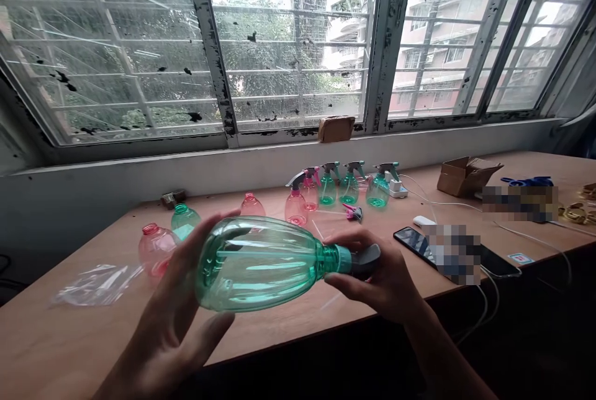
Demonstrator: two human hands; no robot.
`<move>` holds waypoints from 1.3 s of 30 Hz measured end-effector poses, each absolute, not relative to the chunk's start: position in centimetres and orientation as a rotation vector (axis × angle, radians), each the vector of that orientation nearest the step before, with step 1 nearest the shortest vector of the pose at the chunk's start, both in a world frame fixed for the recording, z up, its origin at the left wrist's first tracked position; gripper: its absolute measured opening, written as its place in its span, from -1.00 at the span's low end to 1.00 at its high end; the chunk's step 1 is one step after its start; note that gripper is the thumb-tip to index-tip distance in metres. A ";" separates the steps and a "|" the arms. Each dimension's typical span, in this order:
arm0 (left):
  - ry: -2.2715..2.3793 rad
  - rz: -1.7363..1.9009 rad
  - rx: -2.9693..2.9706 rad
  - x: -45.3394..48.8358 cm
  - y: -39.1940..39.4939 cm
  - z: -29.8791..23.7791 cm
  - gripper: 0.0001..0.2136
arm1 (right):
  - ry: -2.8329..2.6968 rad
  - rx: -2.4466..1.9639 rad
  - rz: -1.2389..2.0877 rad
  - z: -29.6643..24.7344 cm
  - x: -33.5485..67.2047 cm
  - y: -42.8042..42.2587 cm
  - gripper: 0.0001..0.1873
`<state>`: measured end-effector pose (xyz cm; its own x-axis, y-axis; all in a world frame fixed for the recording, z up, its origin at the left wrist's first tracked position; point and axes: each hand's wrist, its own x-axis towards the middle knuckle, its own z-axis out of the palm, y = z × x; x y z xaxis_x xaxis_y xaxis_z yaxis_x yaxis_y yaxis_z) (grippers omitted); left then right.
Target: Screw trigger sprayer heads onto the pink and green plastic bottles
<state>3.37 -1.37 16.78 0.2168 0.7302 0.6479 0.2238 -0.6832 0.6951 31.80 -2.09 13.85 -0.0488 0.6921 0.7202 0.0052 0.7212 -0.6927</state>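
A clear green spray bottle (261, 263) lies sideways in the air between my hands, above the front of the table. My left hand (170, 319) cups its base, fingers behind and thumb along the near lower side. At the neck, my right hand (384, 285) grips the green collar and grey spray head (365, 260) between thumb and fingers. The head sits on the neck, and a pale tube runs inside the bottle. Behind my left hand stand a pink bottle (156, 248) and a green bottle (185, 217), both without heads. Another open pink bottle (252, 204) is partly hidden.
Several spray bottles with heads, including a green one (377, 189), stand near the wall. A loose pink spray head (352, 212) lies before them. Plastic wrap (100, 285) is at left. Phones (414, 245), cables and a cardboard box (465, 176) lie to the right.
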 end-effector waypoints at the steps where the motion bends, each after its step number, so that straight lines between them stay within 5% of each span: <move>1: 0.868 1.461 1.984 3.5 -1.4 16.7 -0.25 | -1.551 -0.600 0.594 13.8 31.8 -2.1 -0.60; 14: 1.085 1.330 2.244 1.3 0.7 16.1 -0.12 | -1.551 -0.635 0.529 13.2 31.8 -1.7 -0.57; 19: 0.788 1.403 2.233 1.8 0.3 16.3 -0.06 | -1.519 -0.580 0.633 13.1 31.0 -1.6 -0.57; 25: 0.805 1.522 2.208 2.6 0.3 17.0 -0.31 | -1.508 -0.596 0.692 13.2 31.0 -1.6 -0.64; 30: 0.766 1.458 2.324 2.1 0.1 16.7 -0.21 | -1.467 -0.693 0.709 13.0 31.3 -1.6 -0.71; 39: 0.744 1.590 2.148 3.1 -0.5 17.3 -0.42 | -1.400 -0.651 0.934 12.6 31.0 -1.4 -0.69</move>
